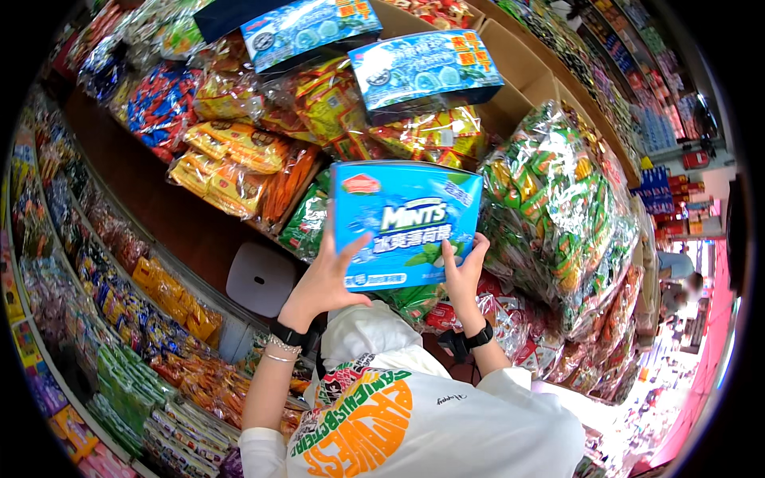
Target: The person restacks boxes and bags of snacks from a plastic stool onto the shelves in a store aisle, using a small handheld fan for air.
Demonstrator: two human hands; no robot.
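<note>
A blue cardboard box of mints (409, 197) is held up between both hands, its printed front towards the camera. My left hand (327, 272) grips its left side near the lower corner, thumb below the bottom edge and fingers partly hidden. My right hand (465, 269) grips the lower right side, one digit lying over the printed front. Beyond it, two light-blue printed boxes, one at the right (427, 69) and one at the left (311, 30), rest on red and yellow candy packets (430, 128). Green packets (412, 302) show just below the held box.
A large clear bag of green packets (556, 197) bulges at the right. Orange packs (227, 167) lie in a carton at the left. A grey plastic stool (261, 279) stands in the aisle beside curved shelves of bagged sweets (173, 299). Open cardboard cartons (517, 60) stand behind.
</note>
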